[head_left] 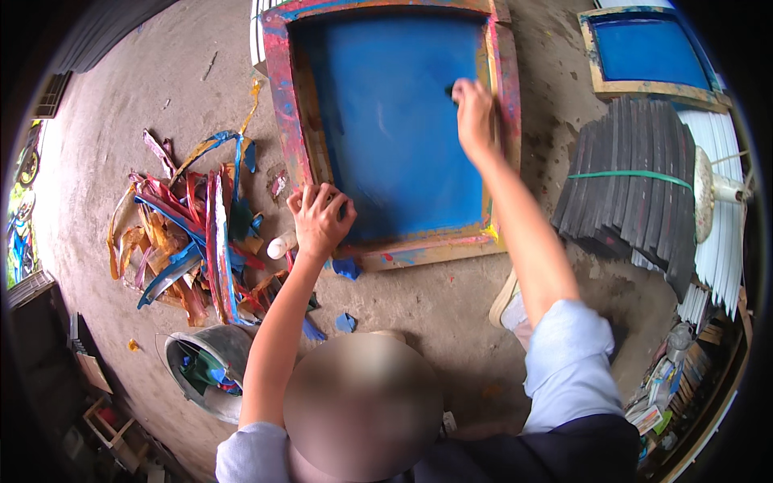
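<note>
A paint-stained wooden screen-printing frame [278, 88] with a blue mesh [394, 121] takes up the top middle. Near its lower left corner my left hand [320, 216] rests on the wood, fingers curled over the inner edge. My right hand [473, 113] is closed over the right side of the mesh, near the frame's right bar. A small dark piece [450, 92] pokes out from its fingertips, mostly hidden, so its kind cannot be told. Pale smears show on the lower part of the mesh.
Left of the frame lies a heap of painted strips [193, 233], with a grey bucket [211, 338] of scraps below it. A stack of dark sheets [628, 177] tied with green cord stands right. Another blue-meshed frame [652, 50] sits beyond it. Blue scraps [345, 323] dot the floor.
</note>
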`<state>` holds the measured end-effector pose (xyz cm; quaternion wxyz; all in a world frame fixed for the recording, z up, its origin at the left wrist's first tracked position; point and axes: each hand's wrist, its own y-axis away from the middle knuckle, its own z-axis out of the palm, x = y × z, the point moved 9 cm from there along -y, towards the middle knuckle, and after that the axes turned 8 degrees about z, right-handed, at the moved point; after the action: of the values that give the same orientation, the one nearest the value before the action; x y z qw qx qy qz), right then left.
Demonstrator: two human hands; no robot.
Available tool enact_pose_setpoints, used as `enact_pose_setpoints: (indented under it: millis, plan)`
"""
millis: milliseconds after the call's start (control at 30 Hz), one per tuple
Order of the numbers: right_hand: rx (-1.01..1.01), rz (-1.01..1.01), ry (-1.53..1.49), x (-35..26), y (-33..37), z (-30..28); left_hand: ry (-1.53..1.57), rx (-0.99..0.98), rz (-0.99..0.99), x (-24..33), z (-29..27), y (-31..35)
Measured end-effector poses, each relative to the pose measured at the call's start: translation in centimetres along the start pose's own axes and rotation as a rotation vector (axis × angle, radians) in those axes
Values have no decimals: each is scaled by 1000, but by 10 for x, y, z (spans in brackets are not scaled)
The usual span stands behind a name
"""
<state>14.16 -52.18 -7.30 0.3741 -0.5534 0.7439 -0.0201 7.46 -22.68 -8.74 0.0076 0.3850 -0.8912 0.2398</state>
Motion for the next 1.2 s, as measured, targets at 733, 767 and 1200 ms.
enact_pose_setpoints:
  millis: [733,767,1200]
  plan:
    - [-173,46,-46,-1,77,-16,-30,30,11,-8,-3,3]
    - [-105,-1,-78,-1,41,-11,-33,32,22,-3,-3,1]
    - [-360,179,12,14,147,-20,-24,35,1,-9,-3,2]
